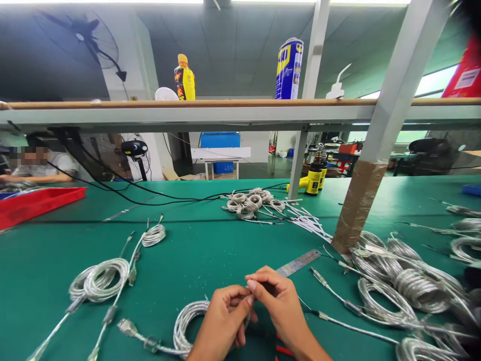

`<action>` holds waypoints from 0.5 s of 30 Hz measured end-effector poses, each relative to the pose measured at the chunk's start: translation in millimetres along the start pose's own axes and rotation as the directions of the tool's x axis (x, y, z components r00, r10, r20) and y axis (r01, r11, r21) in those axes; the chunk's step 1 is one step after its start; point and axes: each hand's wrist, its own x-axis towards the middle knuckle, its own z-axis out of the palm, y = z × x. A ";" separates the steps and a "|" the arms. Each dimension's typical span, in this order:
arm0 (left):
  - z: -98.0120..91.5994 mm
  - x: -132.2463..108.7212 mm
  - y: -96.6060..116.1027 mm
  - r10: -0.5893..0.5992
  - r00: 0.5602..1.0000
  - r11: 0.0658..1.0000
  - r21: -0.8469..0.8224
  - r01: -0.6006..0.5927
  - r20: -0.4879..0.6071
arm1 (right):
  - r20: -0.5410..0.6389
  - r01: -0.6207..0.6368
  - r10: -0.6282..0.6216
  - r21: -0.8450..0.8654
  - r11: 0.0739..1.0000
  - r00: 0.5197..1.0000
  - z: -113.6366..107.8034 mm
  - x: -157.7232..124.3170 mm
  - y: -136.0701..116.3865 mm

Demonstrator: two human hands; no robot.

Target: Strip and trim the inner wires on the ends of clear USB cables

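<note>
My left hand point(228, 318) and my right hand point(277, 304) meet at the front middle of the bench, fingertips touching. A short piece of pale cable shows below my left fingers, which are closed on it. Thumb and forefinger of my right hand are pinched at the same spot; what lies between them is too small and covered to make out. Beside my left wrist lies a coiled clear-jacketed USB cable point(184, 328), its plug point(127, 327) pointing left, part of the coil hidden by the hand. Just beyond my right hand is a steel ruler point(299, 262).
Coiled cables lie left point(106, 281), in a heap right point(421, 291), and in a bundle point(250, 202) at the back beside white strips point(308, 220). A post point(361, 200) rises from the green bench point(180, 250). Yellow heat guns point(312, 180) and a red tray point(45, 200) stand farther off.
</note>
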 end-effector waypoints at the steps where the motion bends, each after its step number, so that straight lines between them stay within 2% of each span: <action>1: -0.8 -0.1 1.5 0.024 0.999 1.000 -0.005 -0.024 -0.030 | -0.013 -0.015 0.015 0.023 1.000 1.000 1.3 -0.9 1.4; 4: -4.7 -0.4 6.8 0.115 0.978 0.993 -0.018 -0.120 -0.172 | -0.007 -0.110 0.111 0.114 0.987 0.994 6.0 -4.2 6.6; 7: -8.9 -0.6 12.7 0.181 0.949 0.982 -0.003 -0.189 -0.259 | 0.107 -0.167 0.152 0.151 0.974 0.983 10.9 -6.8 10.6; 9: -10.3 -0.5 16.0 0.192 0.944 0.979 -0.010 -0.202 -0.270 | 0.157 -0.173 0.146 0.175 0.969 0.977 13.7 -7.6 10.6; 15: -7.4 -0.9 18.6 0.172 0.947 0.957 -0.182 -0.226 -0.273 | 0.190 -0.214 0.178 0.192 0.958 0.966 20.1 -10.1 5.9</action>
